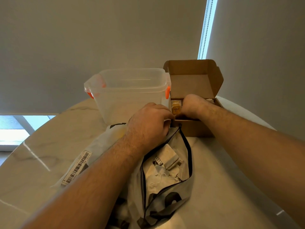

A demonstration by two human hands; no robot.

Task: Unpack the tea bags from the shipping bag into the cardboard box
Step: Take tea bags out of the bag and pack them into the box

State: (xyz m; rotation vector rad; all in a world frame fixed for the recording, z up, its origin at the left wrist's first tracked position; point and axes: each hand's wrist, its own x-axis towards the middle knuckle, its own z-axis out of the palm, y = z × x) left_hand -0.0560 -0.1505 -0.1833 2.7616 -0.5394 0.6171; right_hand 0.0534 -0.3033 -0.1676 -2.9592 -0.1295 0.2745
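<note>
bag (165, 187): nearest, lying on the table (41, 146), dark-edged mouth gaping toward the box; loose tea bags (166, 164) visible inside, pale sachets with strings and tags
label (76, 168): barcode strip on the bag's left part, left of the left forearm
left hand (148, 123): over the bag's far end, at the box's near-left corner; fingers curled, tips pinched together at the box edge; what they pinch is hidden, can't tell
right hand (191, 104): reaches down into the box, fingers bent down and out of sight; grip can't be told
box (194, 128): cardboard, just beyond the bag mouth, lid flap standing open at the back
tea in box (176, 107): row of sachets standing on edge at the left side, yellow tag in front, just beside the right hand
tub (130, 91): clear plastic, orange clips, no lid, touching or just beside the box's left wall
wall: plain behind
</note>
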